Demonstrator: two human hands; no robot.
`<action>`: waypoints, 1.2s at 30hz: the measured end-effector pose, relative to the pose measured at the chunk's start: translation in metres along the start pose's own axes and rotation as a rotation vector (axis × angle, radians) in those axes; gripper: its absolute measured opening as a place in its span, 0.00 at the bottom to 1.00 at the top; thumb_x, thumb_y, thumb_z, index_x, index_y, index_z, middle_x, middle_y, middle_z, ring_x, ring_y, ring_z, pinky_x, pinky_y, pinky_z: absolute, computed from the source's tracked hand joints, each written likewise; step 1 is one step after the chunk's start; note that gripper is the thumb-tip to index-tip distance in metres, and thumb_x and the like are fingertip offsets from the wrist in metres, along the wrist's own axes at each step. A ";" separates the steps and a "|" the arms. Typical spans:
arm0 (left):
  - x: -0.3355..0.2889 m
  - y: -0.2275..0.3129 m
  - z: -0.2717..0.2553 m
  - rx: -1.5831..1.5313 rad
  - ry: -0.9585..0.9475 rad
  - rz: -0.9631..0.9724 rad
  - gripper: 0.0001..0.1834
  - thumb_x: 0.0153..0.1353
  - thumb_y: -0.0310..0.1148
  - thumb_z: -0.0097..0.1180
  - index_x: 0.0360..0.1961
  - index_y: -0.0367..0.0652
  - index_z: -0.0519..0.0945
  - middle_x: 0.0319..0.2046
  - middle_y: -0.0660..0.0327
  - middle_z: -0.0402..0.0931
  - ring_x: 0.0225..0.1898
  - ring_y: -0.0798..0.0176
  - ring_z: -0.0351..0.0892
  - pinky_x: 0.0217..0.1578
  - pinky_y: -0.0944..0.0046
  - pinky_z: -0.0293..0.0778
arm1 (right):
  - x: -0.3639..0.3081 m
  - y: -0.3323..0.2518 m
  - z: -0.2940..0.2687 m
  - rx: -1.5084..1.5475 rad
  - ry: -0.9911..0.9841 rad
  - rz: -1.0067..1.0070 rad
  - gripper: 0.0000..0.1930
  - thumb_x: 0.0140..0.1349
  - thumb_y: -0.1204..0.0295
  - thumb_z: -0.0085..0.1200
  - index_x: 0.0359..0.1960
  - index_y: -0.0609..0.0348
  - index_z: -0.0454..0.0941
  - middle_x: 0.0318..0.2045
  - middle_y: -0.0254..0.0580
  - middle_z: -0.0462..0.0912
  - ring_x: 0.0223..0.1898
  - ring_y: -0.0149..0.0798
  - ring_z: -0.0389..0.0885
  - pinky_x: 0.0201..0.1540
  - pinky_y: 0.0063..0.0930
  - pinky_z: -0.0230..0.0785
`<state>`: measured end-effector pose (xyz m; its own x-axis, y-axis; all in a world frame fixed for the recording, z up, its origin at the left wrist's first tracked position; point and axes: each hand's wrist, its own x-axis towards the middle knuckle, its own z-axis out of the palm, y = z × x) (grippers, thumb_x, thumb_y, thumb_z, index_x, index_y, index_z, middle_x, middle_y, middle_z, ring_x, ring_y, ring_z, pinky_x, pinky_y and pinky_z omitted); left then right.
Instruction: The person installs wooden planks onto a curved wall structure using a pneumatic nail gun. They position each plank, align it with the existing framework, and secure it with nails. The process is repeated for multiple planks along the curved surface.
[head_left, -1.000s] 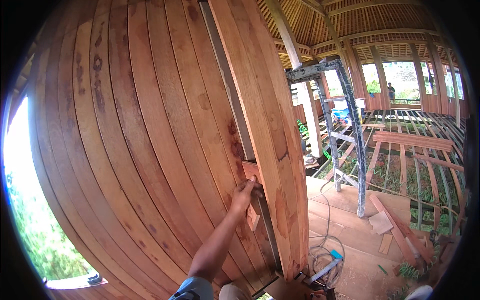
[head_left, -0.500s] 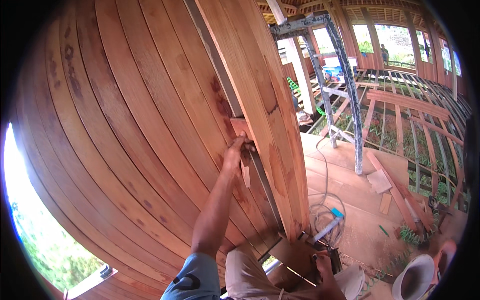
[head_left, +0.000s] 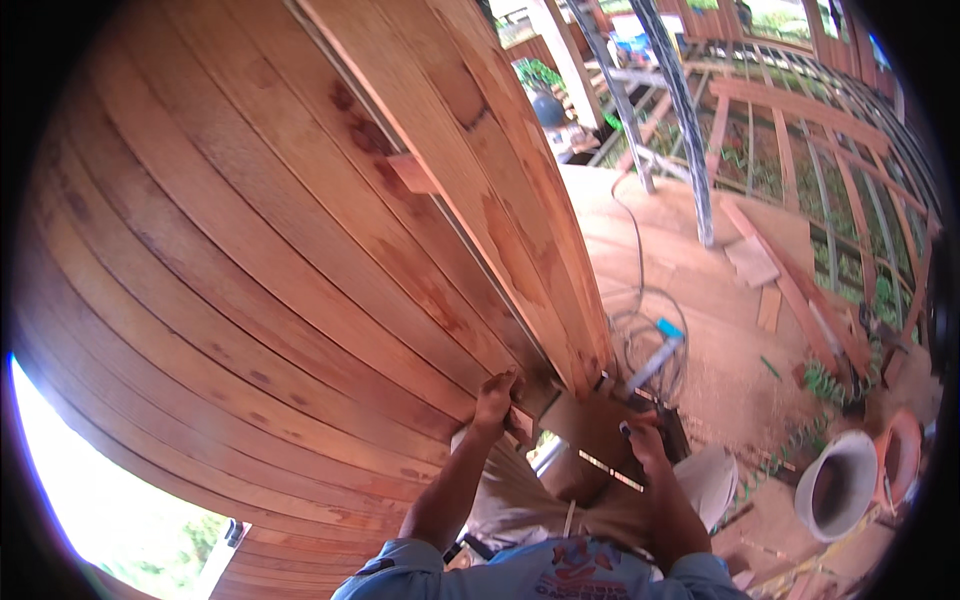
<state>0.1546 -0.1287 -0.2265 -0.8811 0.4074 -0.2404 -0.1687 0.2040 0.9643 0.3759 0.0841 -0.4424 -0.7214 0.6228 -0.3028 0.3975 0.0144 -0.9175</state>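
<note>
My left hand (head_left: 497,398) is low against the plank wall (head_left: 270,240), its fingers closed around a small wooden wedge (head_left: 522,427). Higher up, another wood wedge (head_left: 413,173) sticks out of the narrow gap between the wall and the upright wooden post (head_left: 500,215). My right hand (head_left: 648,447) is closed in front of my knees, to the right of the post's foot. What it grips is too small and dark to make out.
A painted ladder (head_left: 680,120) stands beyond the post. On the plywood floor (head_left: 640,225) lie a coiled cable (head_left: 640,290), a blue-ended grey tool (head_left: 655,360) and loose boards (head_left: 785,280). Buckets (head_left: 838,487) stand at lower right. Open floor joists (head_left: 790,150) stretch behind.
My left hand has moved down the wall with the small wedge, away from the wedge in the gap. My right hand has come up and forward. The view has tilted downward.
</note>
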 end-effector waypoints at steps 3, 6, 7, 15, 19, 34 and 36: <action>-0.029 -0.056 0.002 -0.209 0.142 -0.107 0.25 0.68 0.54 0.57 0.36 0.37 0.83 0.24 0.63 0.74 0.24 0.68 0.72 0.25 0.66 0.68 | -0.023 -0.023 0.007 0.406 -0.328 0.008 0.11 0.67 0.74 0.56 0.47 0.65 0.85 0.42 0.40 0.87 0.46 0.35 0.85 0.49 0.28 0.75; -0.036 -0.080 0.004 -0.275 0.217 -0.258 0.26 0.68 0.54 0.57 0.35 0.36 0.84 0.25 0.63 0.75 0.24 0.67 0.73 0.26 0.66 0.69 | -0.057 -0.049 0.026 0.675 -0.637 -0.079 0.13 0.62 0.82 0.59 0.49 0.63 0.85 0.55 0.40 0.81 0.53 0.32 0.80 0.56 0.27 0.75; -0.036 -0.083 0.004 -0.232 0.230 -0.255 0.27 0.68 0.55 0.57 0.36 0.36 0.84 0.25 0.63 0.75 0.24 0.68 0.72 0.26 0.66 0.69 | -0.068 -0.056 0.029 0.660 -0.738 -0.114 0.15 0.60 0.83 0.60 0.50 0.62 0.85 0.60 0.40 0.76 0.55 0.33 0.79 0.57 0.28 0.74; -0.037 -0.090 0.028 -0.229 0.272 -0.080 0.25 0.70 0.52 0.56 0.36 0.37 0.82 0.23 0.66 0.72 0.22 0.70 0.70 0.25 0.67 0.66 | -0.109 -0.096 0.052 0.583 -0.654 -0.365 0.26 0.54 0.91 0.54 0.53 0.55 0.83 0.69 0.41 0.59 0.70 0.44 0.65 0.69 0.35 0.62; -0.042 -0.081 0.041 -0.307 0.319 -0.074 0.22 0.71 0.50 0.56 0.33 0.39 0.80 0.22 0.68 0.71 0.21 0.73 0.67 0.24 0.69 0.64 | -0.109 -0.112 0.045 0.717 -0.713 -0.311 0.30 0.52 0.89 0.56 0.58 0.54 0.81 0.68 0.43 0.63 0.71 0.46 0.63 0.70 0.36 0.61; 0.000 0.127 0.000 0.481 0.244 0.871 0.31 0.63 0.43 0.69 0.57 0.28 0.73 0.40 0.54 0.83 0.37 0.62 0.83 0.38 0.62 0.79 | -0.074 -0.056 0.021 0.974 -0.120 -0.390 0.04 0.68 0.76 0.57 0.34 0.62 0.81 0.34 0.35 0.82 0.36 0.26 0.78 0.41 0.22 0.70; 0.005 0.173 0.009 0.368 0.254 1.111 0.34 0.62 0.43 0.70 0.57 0.25 0.71 0.49 0.49 0.79 0.47 0.60 0.81 0.48 0.62 0.79 | -0.069 -0.052 0.013 1.002 -0.089 -0.389 0.08 0.68 0.76 0.57 0.28 0.59 0.76 0.29 0.33 0.79 0.30 0.25 0.76 0.36 0.21 0.69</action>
<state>0.1251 -0.0830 -0.0623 -0.5338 0.3432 0.7728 0.8401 0.1111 0.5310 0.3973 0.0303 -0.3777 -0.7529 0.6539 0.0744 -0.4838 -0.4733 -0.7361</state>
